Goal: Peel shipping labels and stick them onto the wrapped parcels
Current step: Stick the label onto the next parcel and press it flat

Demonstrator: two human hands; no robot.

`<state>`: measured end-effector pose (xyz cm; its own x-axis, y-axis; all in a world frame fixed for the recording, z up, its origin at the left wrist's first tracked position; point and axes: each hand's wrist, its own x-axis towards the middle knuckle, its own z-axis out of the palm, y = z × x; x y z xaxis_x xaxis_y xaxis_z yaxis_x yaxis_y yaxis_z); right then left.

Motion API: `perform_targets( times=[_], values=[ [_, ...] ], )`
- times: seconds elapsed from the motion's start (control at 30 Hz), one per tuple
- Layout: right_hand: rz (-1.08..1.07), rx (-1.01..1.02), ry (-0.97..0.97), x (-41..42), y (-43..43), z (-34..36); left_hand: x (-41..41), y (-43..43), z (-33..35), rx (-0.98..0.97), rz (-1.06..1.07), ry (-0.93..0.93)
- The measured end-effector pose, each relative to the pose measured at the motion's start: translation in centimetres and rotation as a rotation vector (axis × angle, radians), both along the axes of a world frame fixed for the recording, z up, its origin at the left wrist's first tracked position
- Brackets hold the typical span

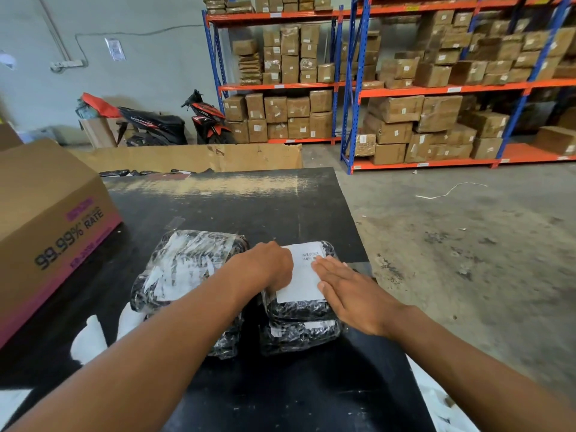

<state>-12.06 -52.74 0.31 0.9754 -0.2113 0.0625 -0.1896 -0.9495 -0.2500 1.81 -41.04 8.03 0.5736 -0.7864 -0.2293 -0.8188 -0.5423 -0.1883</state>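
A white shipping label with a barcode lies on the top parcel of a small stack wrapped in black bubble wrap. My right hand lies flat with straight fingers on the label's right side. My left hand rests at the label's left edge with fingers curled down; what its fingertips do is hidden. A lower parcel sits under the top one. A bigger wrapped parcel with labels lies to the left.
The black table ends just right of the stack, with concrete floor beyond. A large cardboard box stands at the left. White backing paper lies near the front left. Shelves of boxes and a scooter stand behind.
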Motion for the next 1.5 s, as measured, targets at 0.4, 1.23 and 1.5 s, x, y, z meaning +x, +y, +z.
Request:
perform_targets(
  times=[0.4,1.23,1.5],
  values=[
    [-0.517,0.387,-0.269,2.8,0.1,0.7,-5.2,3.2,-5.3,-0.695,0.491,0.353],
    [-0.458,1.071,-0.388,1.6,1.2,-0.8,-1.5,1.8,-6.6,-1.081,0.680,0.939],
    [-0.481,1.033,-0.534,1.0,3.0,-1.0,-3.6,3.4,-8.3,-1.340,0.586,0.943]
  ],
)
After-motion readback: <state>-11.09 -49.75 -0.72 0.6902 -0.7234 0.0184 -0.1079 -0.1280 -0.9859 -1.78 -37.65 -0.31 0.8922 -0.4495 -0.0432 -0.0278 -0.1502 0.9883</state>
